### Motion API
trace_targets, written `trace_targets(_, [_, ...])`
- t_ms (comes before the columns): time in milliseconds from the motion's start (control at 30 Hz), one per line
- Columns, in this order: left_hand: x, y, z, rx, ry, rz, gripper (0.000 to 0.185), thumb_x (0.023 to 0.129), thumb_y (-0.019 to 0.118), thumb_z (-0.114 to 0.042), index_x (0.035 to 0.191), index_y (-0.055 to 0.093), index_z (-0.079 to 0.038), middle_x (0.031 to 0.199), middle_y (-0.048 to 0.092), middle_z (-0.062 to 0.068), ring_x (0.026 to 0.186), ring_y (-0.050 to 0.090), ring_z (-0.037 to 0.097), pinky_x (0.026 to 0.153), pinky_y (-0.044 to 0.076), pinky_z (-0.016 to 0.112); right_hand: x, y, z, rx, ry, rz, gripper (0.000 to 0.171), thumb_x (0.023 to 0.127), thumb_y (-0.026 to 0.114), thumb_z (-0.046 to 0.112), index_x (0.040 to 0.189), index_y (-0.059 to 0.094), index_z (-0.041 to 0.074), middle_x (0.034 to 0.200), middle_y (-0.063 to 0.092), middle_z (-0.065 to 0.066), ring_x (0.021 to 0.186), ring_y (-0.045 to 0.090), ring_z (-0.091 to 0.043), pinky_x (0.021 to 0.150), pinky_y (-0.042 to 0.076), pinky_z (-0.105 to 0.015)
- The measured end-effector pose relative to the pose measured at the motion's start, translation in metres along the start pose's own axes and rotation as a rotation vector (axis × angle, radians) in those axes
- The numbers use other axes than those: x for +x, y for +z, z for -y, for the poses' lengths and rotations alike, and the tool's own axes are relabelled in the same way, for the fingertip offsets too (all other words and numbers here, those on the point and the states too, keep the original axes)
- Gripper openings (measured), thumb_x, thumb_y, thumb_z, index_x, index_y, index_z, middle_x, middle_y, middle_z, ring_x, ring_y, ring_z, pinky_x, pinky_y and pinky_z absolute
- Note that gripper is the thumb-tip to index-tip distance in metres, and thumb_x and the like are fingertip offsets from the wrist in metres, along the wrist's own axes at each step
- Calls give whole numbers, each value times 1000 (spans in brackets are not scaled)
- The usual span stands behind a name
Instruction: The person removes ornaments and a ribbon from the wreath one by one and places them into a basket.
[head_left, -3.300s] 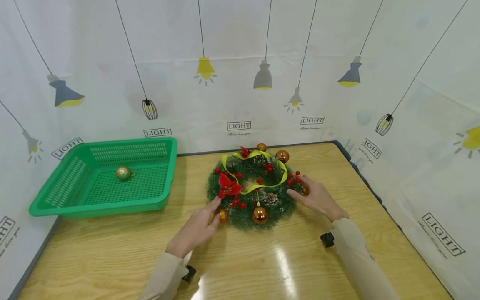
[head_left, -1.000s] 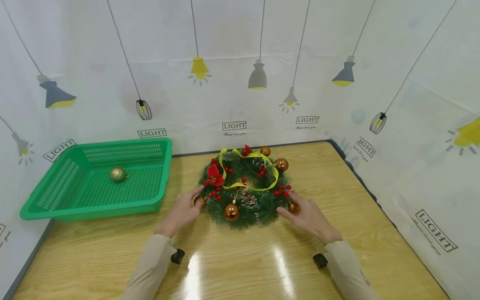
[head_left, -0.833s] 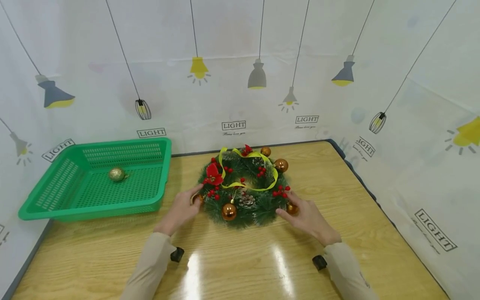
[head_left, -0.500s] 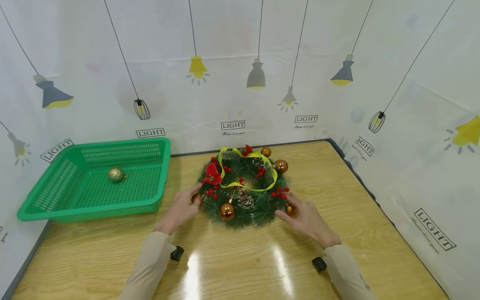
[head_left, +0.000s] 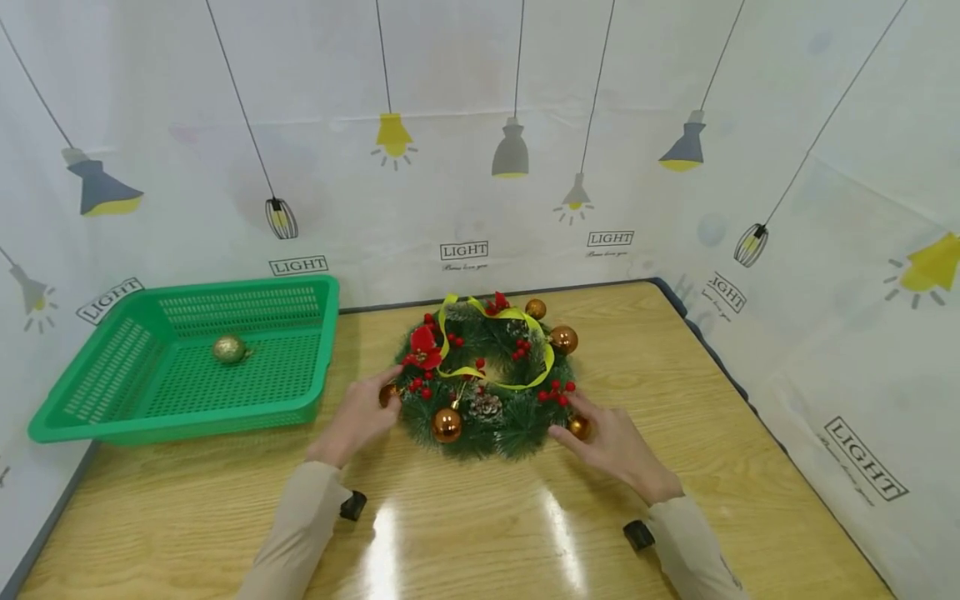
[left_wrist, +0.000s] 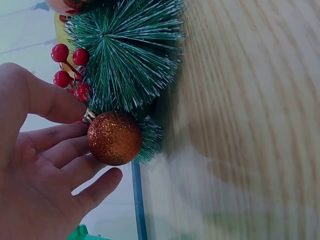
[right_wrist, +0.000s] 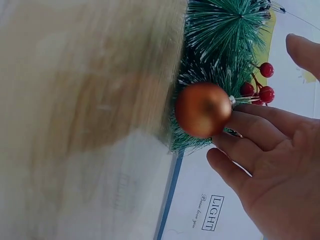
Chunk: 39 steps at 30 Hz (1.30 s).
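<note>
Beige sleeves [head_left: 300, 533] — black wrist mounts [head_left: 352, 505]

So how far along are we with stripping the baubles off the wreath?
One gold bauble lies in the green basket. The left hand touches a glittery bauble, the right hand a matte one; both sit on the wreath. Three more hang there too.

**Finishes on the surface**

The surface [head_left: 480, 517] is glossy varnished wood. The wreath [head_left: 517, 417] has bristly plastic needles, one glittered rough bauble [left_wrist: 114, 138], one smooth satin bauble [right_wrist: 202, 110]. The basket [head_left: 315, 350] is perforated green plastic.
</note>
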<state>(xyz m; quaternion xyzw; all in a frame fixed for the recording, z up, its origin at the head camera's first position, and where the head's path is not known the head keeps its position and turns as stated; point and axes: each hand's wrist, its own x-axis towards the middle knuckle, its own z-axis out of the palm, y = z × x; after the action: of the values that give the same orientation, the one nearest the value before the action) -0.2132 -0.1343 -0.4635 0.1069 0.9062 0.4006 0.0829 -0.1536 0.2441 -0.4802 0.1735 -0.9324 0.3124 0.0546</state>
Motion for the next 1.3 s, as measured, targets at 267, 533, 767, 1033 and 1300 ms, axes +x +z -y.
trace_targets(267, [-4,0,-2,-17,-36,17,68,93,53,-5,158,36,-12,52,33,-6,42,35,8,38,32,17,-4,-3,3,2,31,12,64,96,67,43,140,58,-3,110,69,-32,35,14,4,45,35,-21])
trace_targets(533, [-6,5,-2,-16,11,-12,64,92,56,-6,155,42,-8,66,57,11,39,32,7,36,31,17,-8,-8,-4,2,68,-8,59,96,68,40,139,61,1,56,50,3,38,12,4,43,31,-21])
trace_targets(767, [-9,7,10,24,61,-82,56,97,59,-10,151,46,-5,123,66,29,66,64,25,67,57,34,-9,-6,-6,23,25,-6,58,97,68,37,139,59,-1,46,39,8,38,11,7,38,25,-19])
trace_targets(1033, [-13,14,22,-4,69,-115,53,94,70,-12,140,51,4,132,61,21,122,60,38,108,50,51,-10,-8,-6,24,31,-2,60,98,67,37,141,57,-2,57,51,4,36,11,6,37,27,-20])
trace_targets(1300, [-12,18,24,-130,30,-138,47,95,69,-9,136,52,5,126,63,23,117,63,37,102,55,46,-11,-7,-7,19,14,-3,61,98,67,37,143,55,-1,61,54,2,36,12,6,37,27,-20])
